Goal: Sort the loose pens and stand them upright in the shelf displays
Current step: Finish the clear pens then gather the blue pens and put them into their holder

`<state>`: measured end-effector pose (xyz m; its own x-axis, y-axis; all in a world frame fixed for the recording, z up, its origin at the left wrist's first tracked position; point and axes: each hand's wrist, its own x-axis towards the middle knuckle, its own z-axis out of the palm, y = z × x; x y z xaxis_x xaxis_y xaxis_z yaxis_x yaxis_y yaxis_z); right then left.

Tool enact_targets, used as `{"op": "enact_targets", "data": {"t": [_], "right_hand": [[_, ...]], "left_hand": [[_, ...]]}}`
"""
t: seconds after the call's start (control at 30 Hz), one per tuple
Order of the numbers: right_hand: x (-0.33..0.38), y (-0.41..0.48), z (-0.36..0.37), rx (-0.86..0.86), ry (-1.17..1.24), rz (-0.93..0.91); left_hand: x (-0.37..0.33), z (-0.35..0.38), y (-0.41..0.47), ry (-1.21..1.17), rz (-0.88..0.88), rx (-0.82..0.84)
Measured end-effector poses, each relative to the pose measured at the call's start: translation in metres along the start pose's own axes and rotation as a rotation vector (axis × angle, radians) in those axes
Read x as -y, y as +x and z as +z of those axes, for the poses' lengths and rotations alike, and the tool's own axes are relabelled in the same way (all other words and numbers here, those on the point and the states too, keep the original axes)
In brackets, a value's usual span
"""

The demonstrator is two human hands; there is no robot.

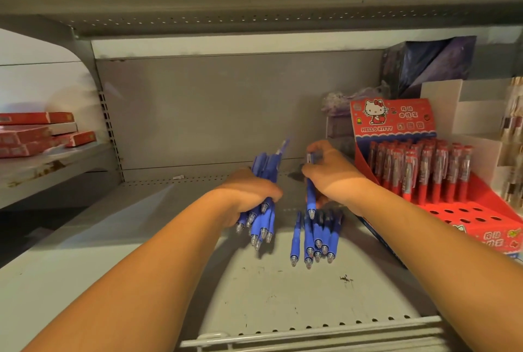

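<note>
My left hand (250,191) grips a bundle of several blue pens (261,227), tips pointing toward me. My right hand (329,170) holds one blue pen (311,198) lifted over a loose pile of several blue pens (317,238) lying on the grey shelf (169,238). To the right stands a red Hello Kitty display box (469,218) with several red pens (418,170) upright in its back rows; its front holes are open.
A white tiered cardboard stand (475,114) and a dark purple box (424,65) sit at the back right. Red flat boxes (36,133) are stacked on the neighbouring shelf at left. A wire rail (311,336) runs along the shelf's front edge.
</note>
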<state>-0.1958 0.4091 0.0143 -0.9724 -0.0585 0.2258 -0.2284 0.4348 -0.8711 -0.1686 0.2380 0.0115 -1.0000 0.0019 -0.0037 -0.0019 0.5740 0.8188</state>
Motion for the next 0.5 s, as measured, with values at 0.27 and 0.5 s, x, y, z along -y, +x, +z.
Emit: {"op": "enact_targets", "data": {"t": [0.27,0.5], "right_hand": [[0.024,-0.032,-0.012,-0.164,0.424,-0.175],[0.03,-0.105,-0.041,-0.276,0.566,-0.308]], "left_hand": [[-0.018,0.001,-0.014,-0.375,0.226,-0.045],[-0.05,0.021,-0.05,-0.576,0.442,0.178]]}}
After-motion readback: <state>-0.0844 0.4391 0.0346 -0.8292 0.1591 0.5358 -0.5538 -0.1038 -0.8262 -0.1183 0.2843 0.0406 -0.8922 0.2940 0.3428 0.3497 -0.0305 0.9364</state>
